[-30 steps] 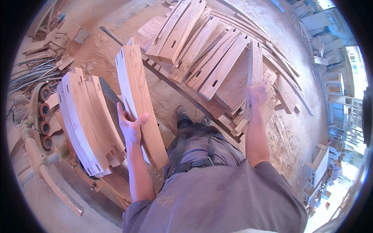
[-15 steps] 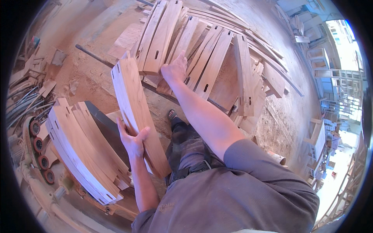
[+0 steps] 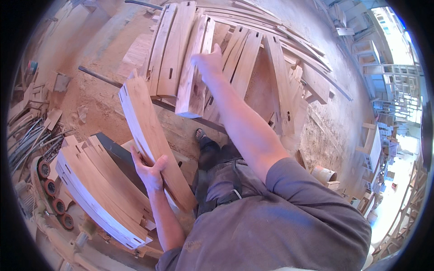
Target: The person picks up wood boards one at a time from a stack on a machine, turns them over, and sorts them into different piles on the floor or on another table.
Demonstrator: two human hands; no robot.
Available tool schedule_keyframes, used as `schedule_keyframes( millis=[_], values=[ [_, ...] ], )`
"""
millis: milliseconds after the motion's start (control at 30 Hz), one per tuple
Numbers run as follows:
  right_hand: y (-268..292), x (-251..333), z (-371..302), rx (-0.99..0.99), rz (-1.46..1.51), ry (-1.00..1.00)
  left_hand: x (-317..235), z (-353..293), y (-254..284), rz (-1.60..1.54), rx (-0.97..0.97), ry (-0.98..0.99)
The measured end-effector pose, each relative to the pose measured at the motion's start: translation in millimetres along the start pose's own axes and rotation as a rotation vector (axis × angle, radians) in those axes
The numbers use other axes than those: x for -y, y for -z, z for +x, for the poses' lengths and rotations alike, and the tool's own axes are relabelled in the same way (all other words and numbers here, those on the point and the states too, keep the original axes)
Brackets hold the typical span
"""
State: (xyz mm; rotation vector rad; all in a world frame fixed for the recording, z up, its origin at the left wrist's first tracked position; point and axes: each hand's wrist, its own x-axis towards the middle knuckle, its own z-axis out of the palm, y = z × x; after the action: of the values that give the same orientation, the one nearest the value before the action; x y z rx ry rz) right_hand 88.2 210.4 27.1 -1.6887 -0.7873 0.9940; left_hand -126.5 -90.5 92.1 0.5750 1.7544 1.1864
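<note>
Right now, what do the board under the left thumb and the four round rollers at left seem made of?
Board: wood, apparently unvarnished, showing grain and little shine. Rollers: perhaps rubber or plastic rims, reddish and matte-looking; centres too small to tell.

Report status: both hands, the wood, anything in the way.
Left grip closed on curved timber. Right grip closed on wooden board at the pile. Neighbouring boards close on either side.

From my remote seat I see a dusty floor [image 3: 101, 52], brown at left and paler at right. Box-like furniture frames [image 3: 370, 144] line the right side, near glaring white light [image 3: 409, 147].
</note>
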Motion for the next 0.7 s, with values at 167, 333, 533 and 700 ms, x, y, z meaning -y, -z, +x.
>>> schedule_keyframes(
  millis=[167,333,533,700],
  values=[
    [96.0,5.1,-3.0,0.524,0.704,-0.268,0.8,-6.2,-2.6,-0.059,-0.044,-0.037],
    [178.9,24.5,-85.4,0.181,0.125,0.044,-2.9,-21.1,-11.3,0.003,-0.038,-0.050],
    [217.9,-23.7,-113.8,-0.073,-0.727,0.227,-0.8,-39.6,-22.1,0.005,-0.068,-0.087],
    [197.2,-17.0,-103.3,-0.044,-0.895,0.199,-9.7,-54.7,-33.2,-0.046,-0.063,-0.077]
  ],
)
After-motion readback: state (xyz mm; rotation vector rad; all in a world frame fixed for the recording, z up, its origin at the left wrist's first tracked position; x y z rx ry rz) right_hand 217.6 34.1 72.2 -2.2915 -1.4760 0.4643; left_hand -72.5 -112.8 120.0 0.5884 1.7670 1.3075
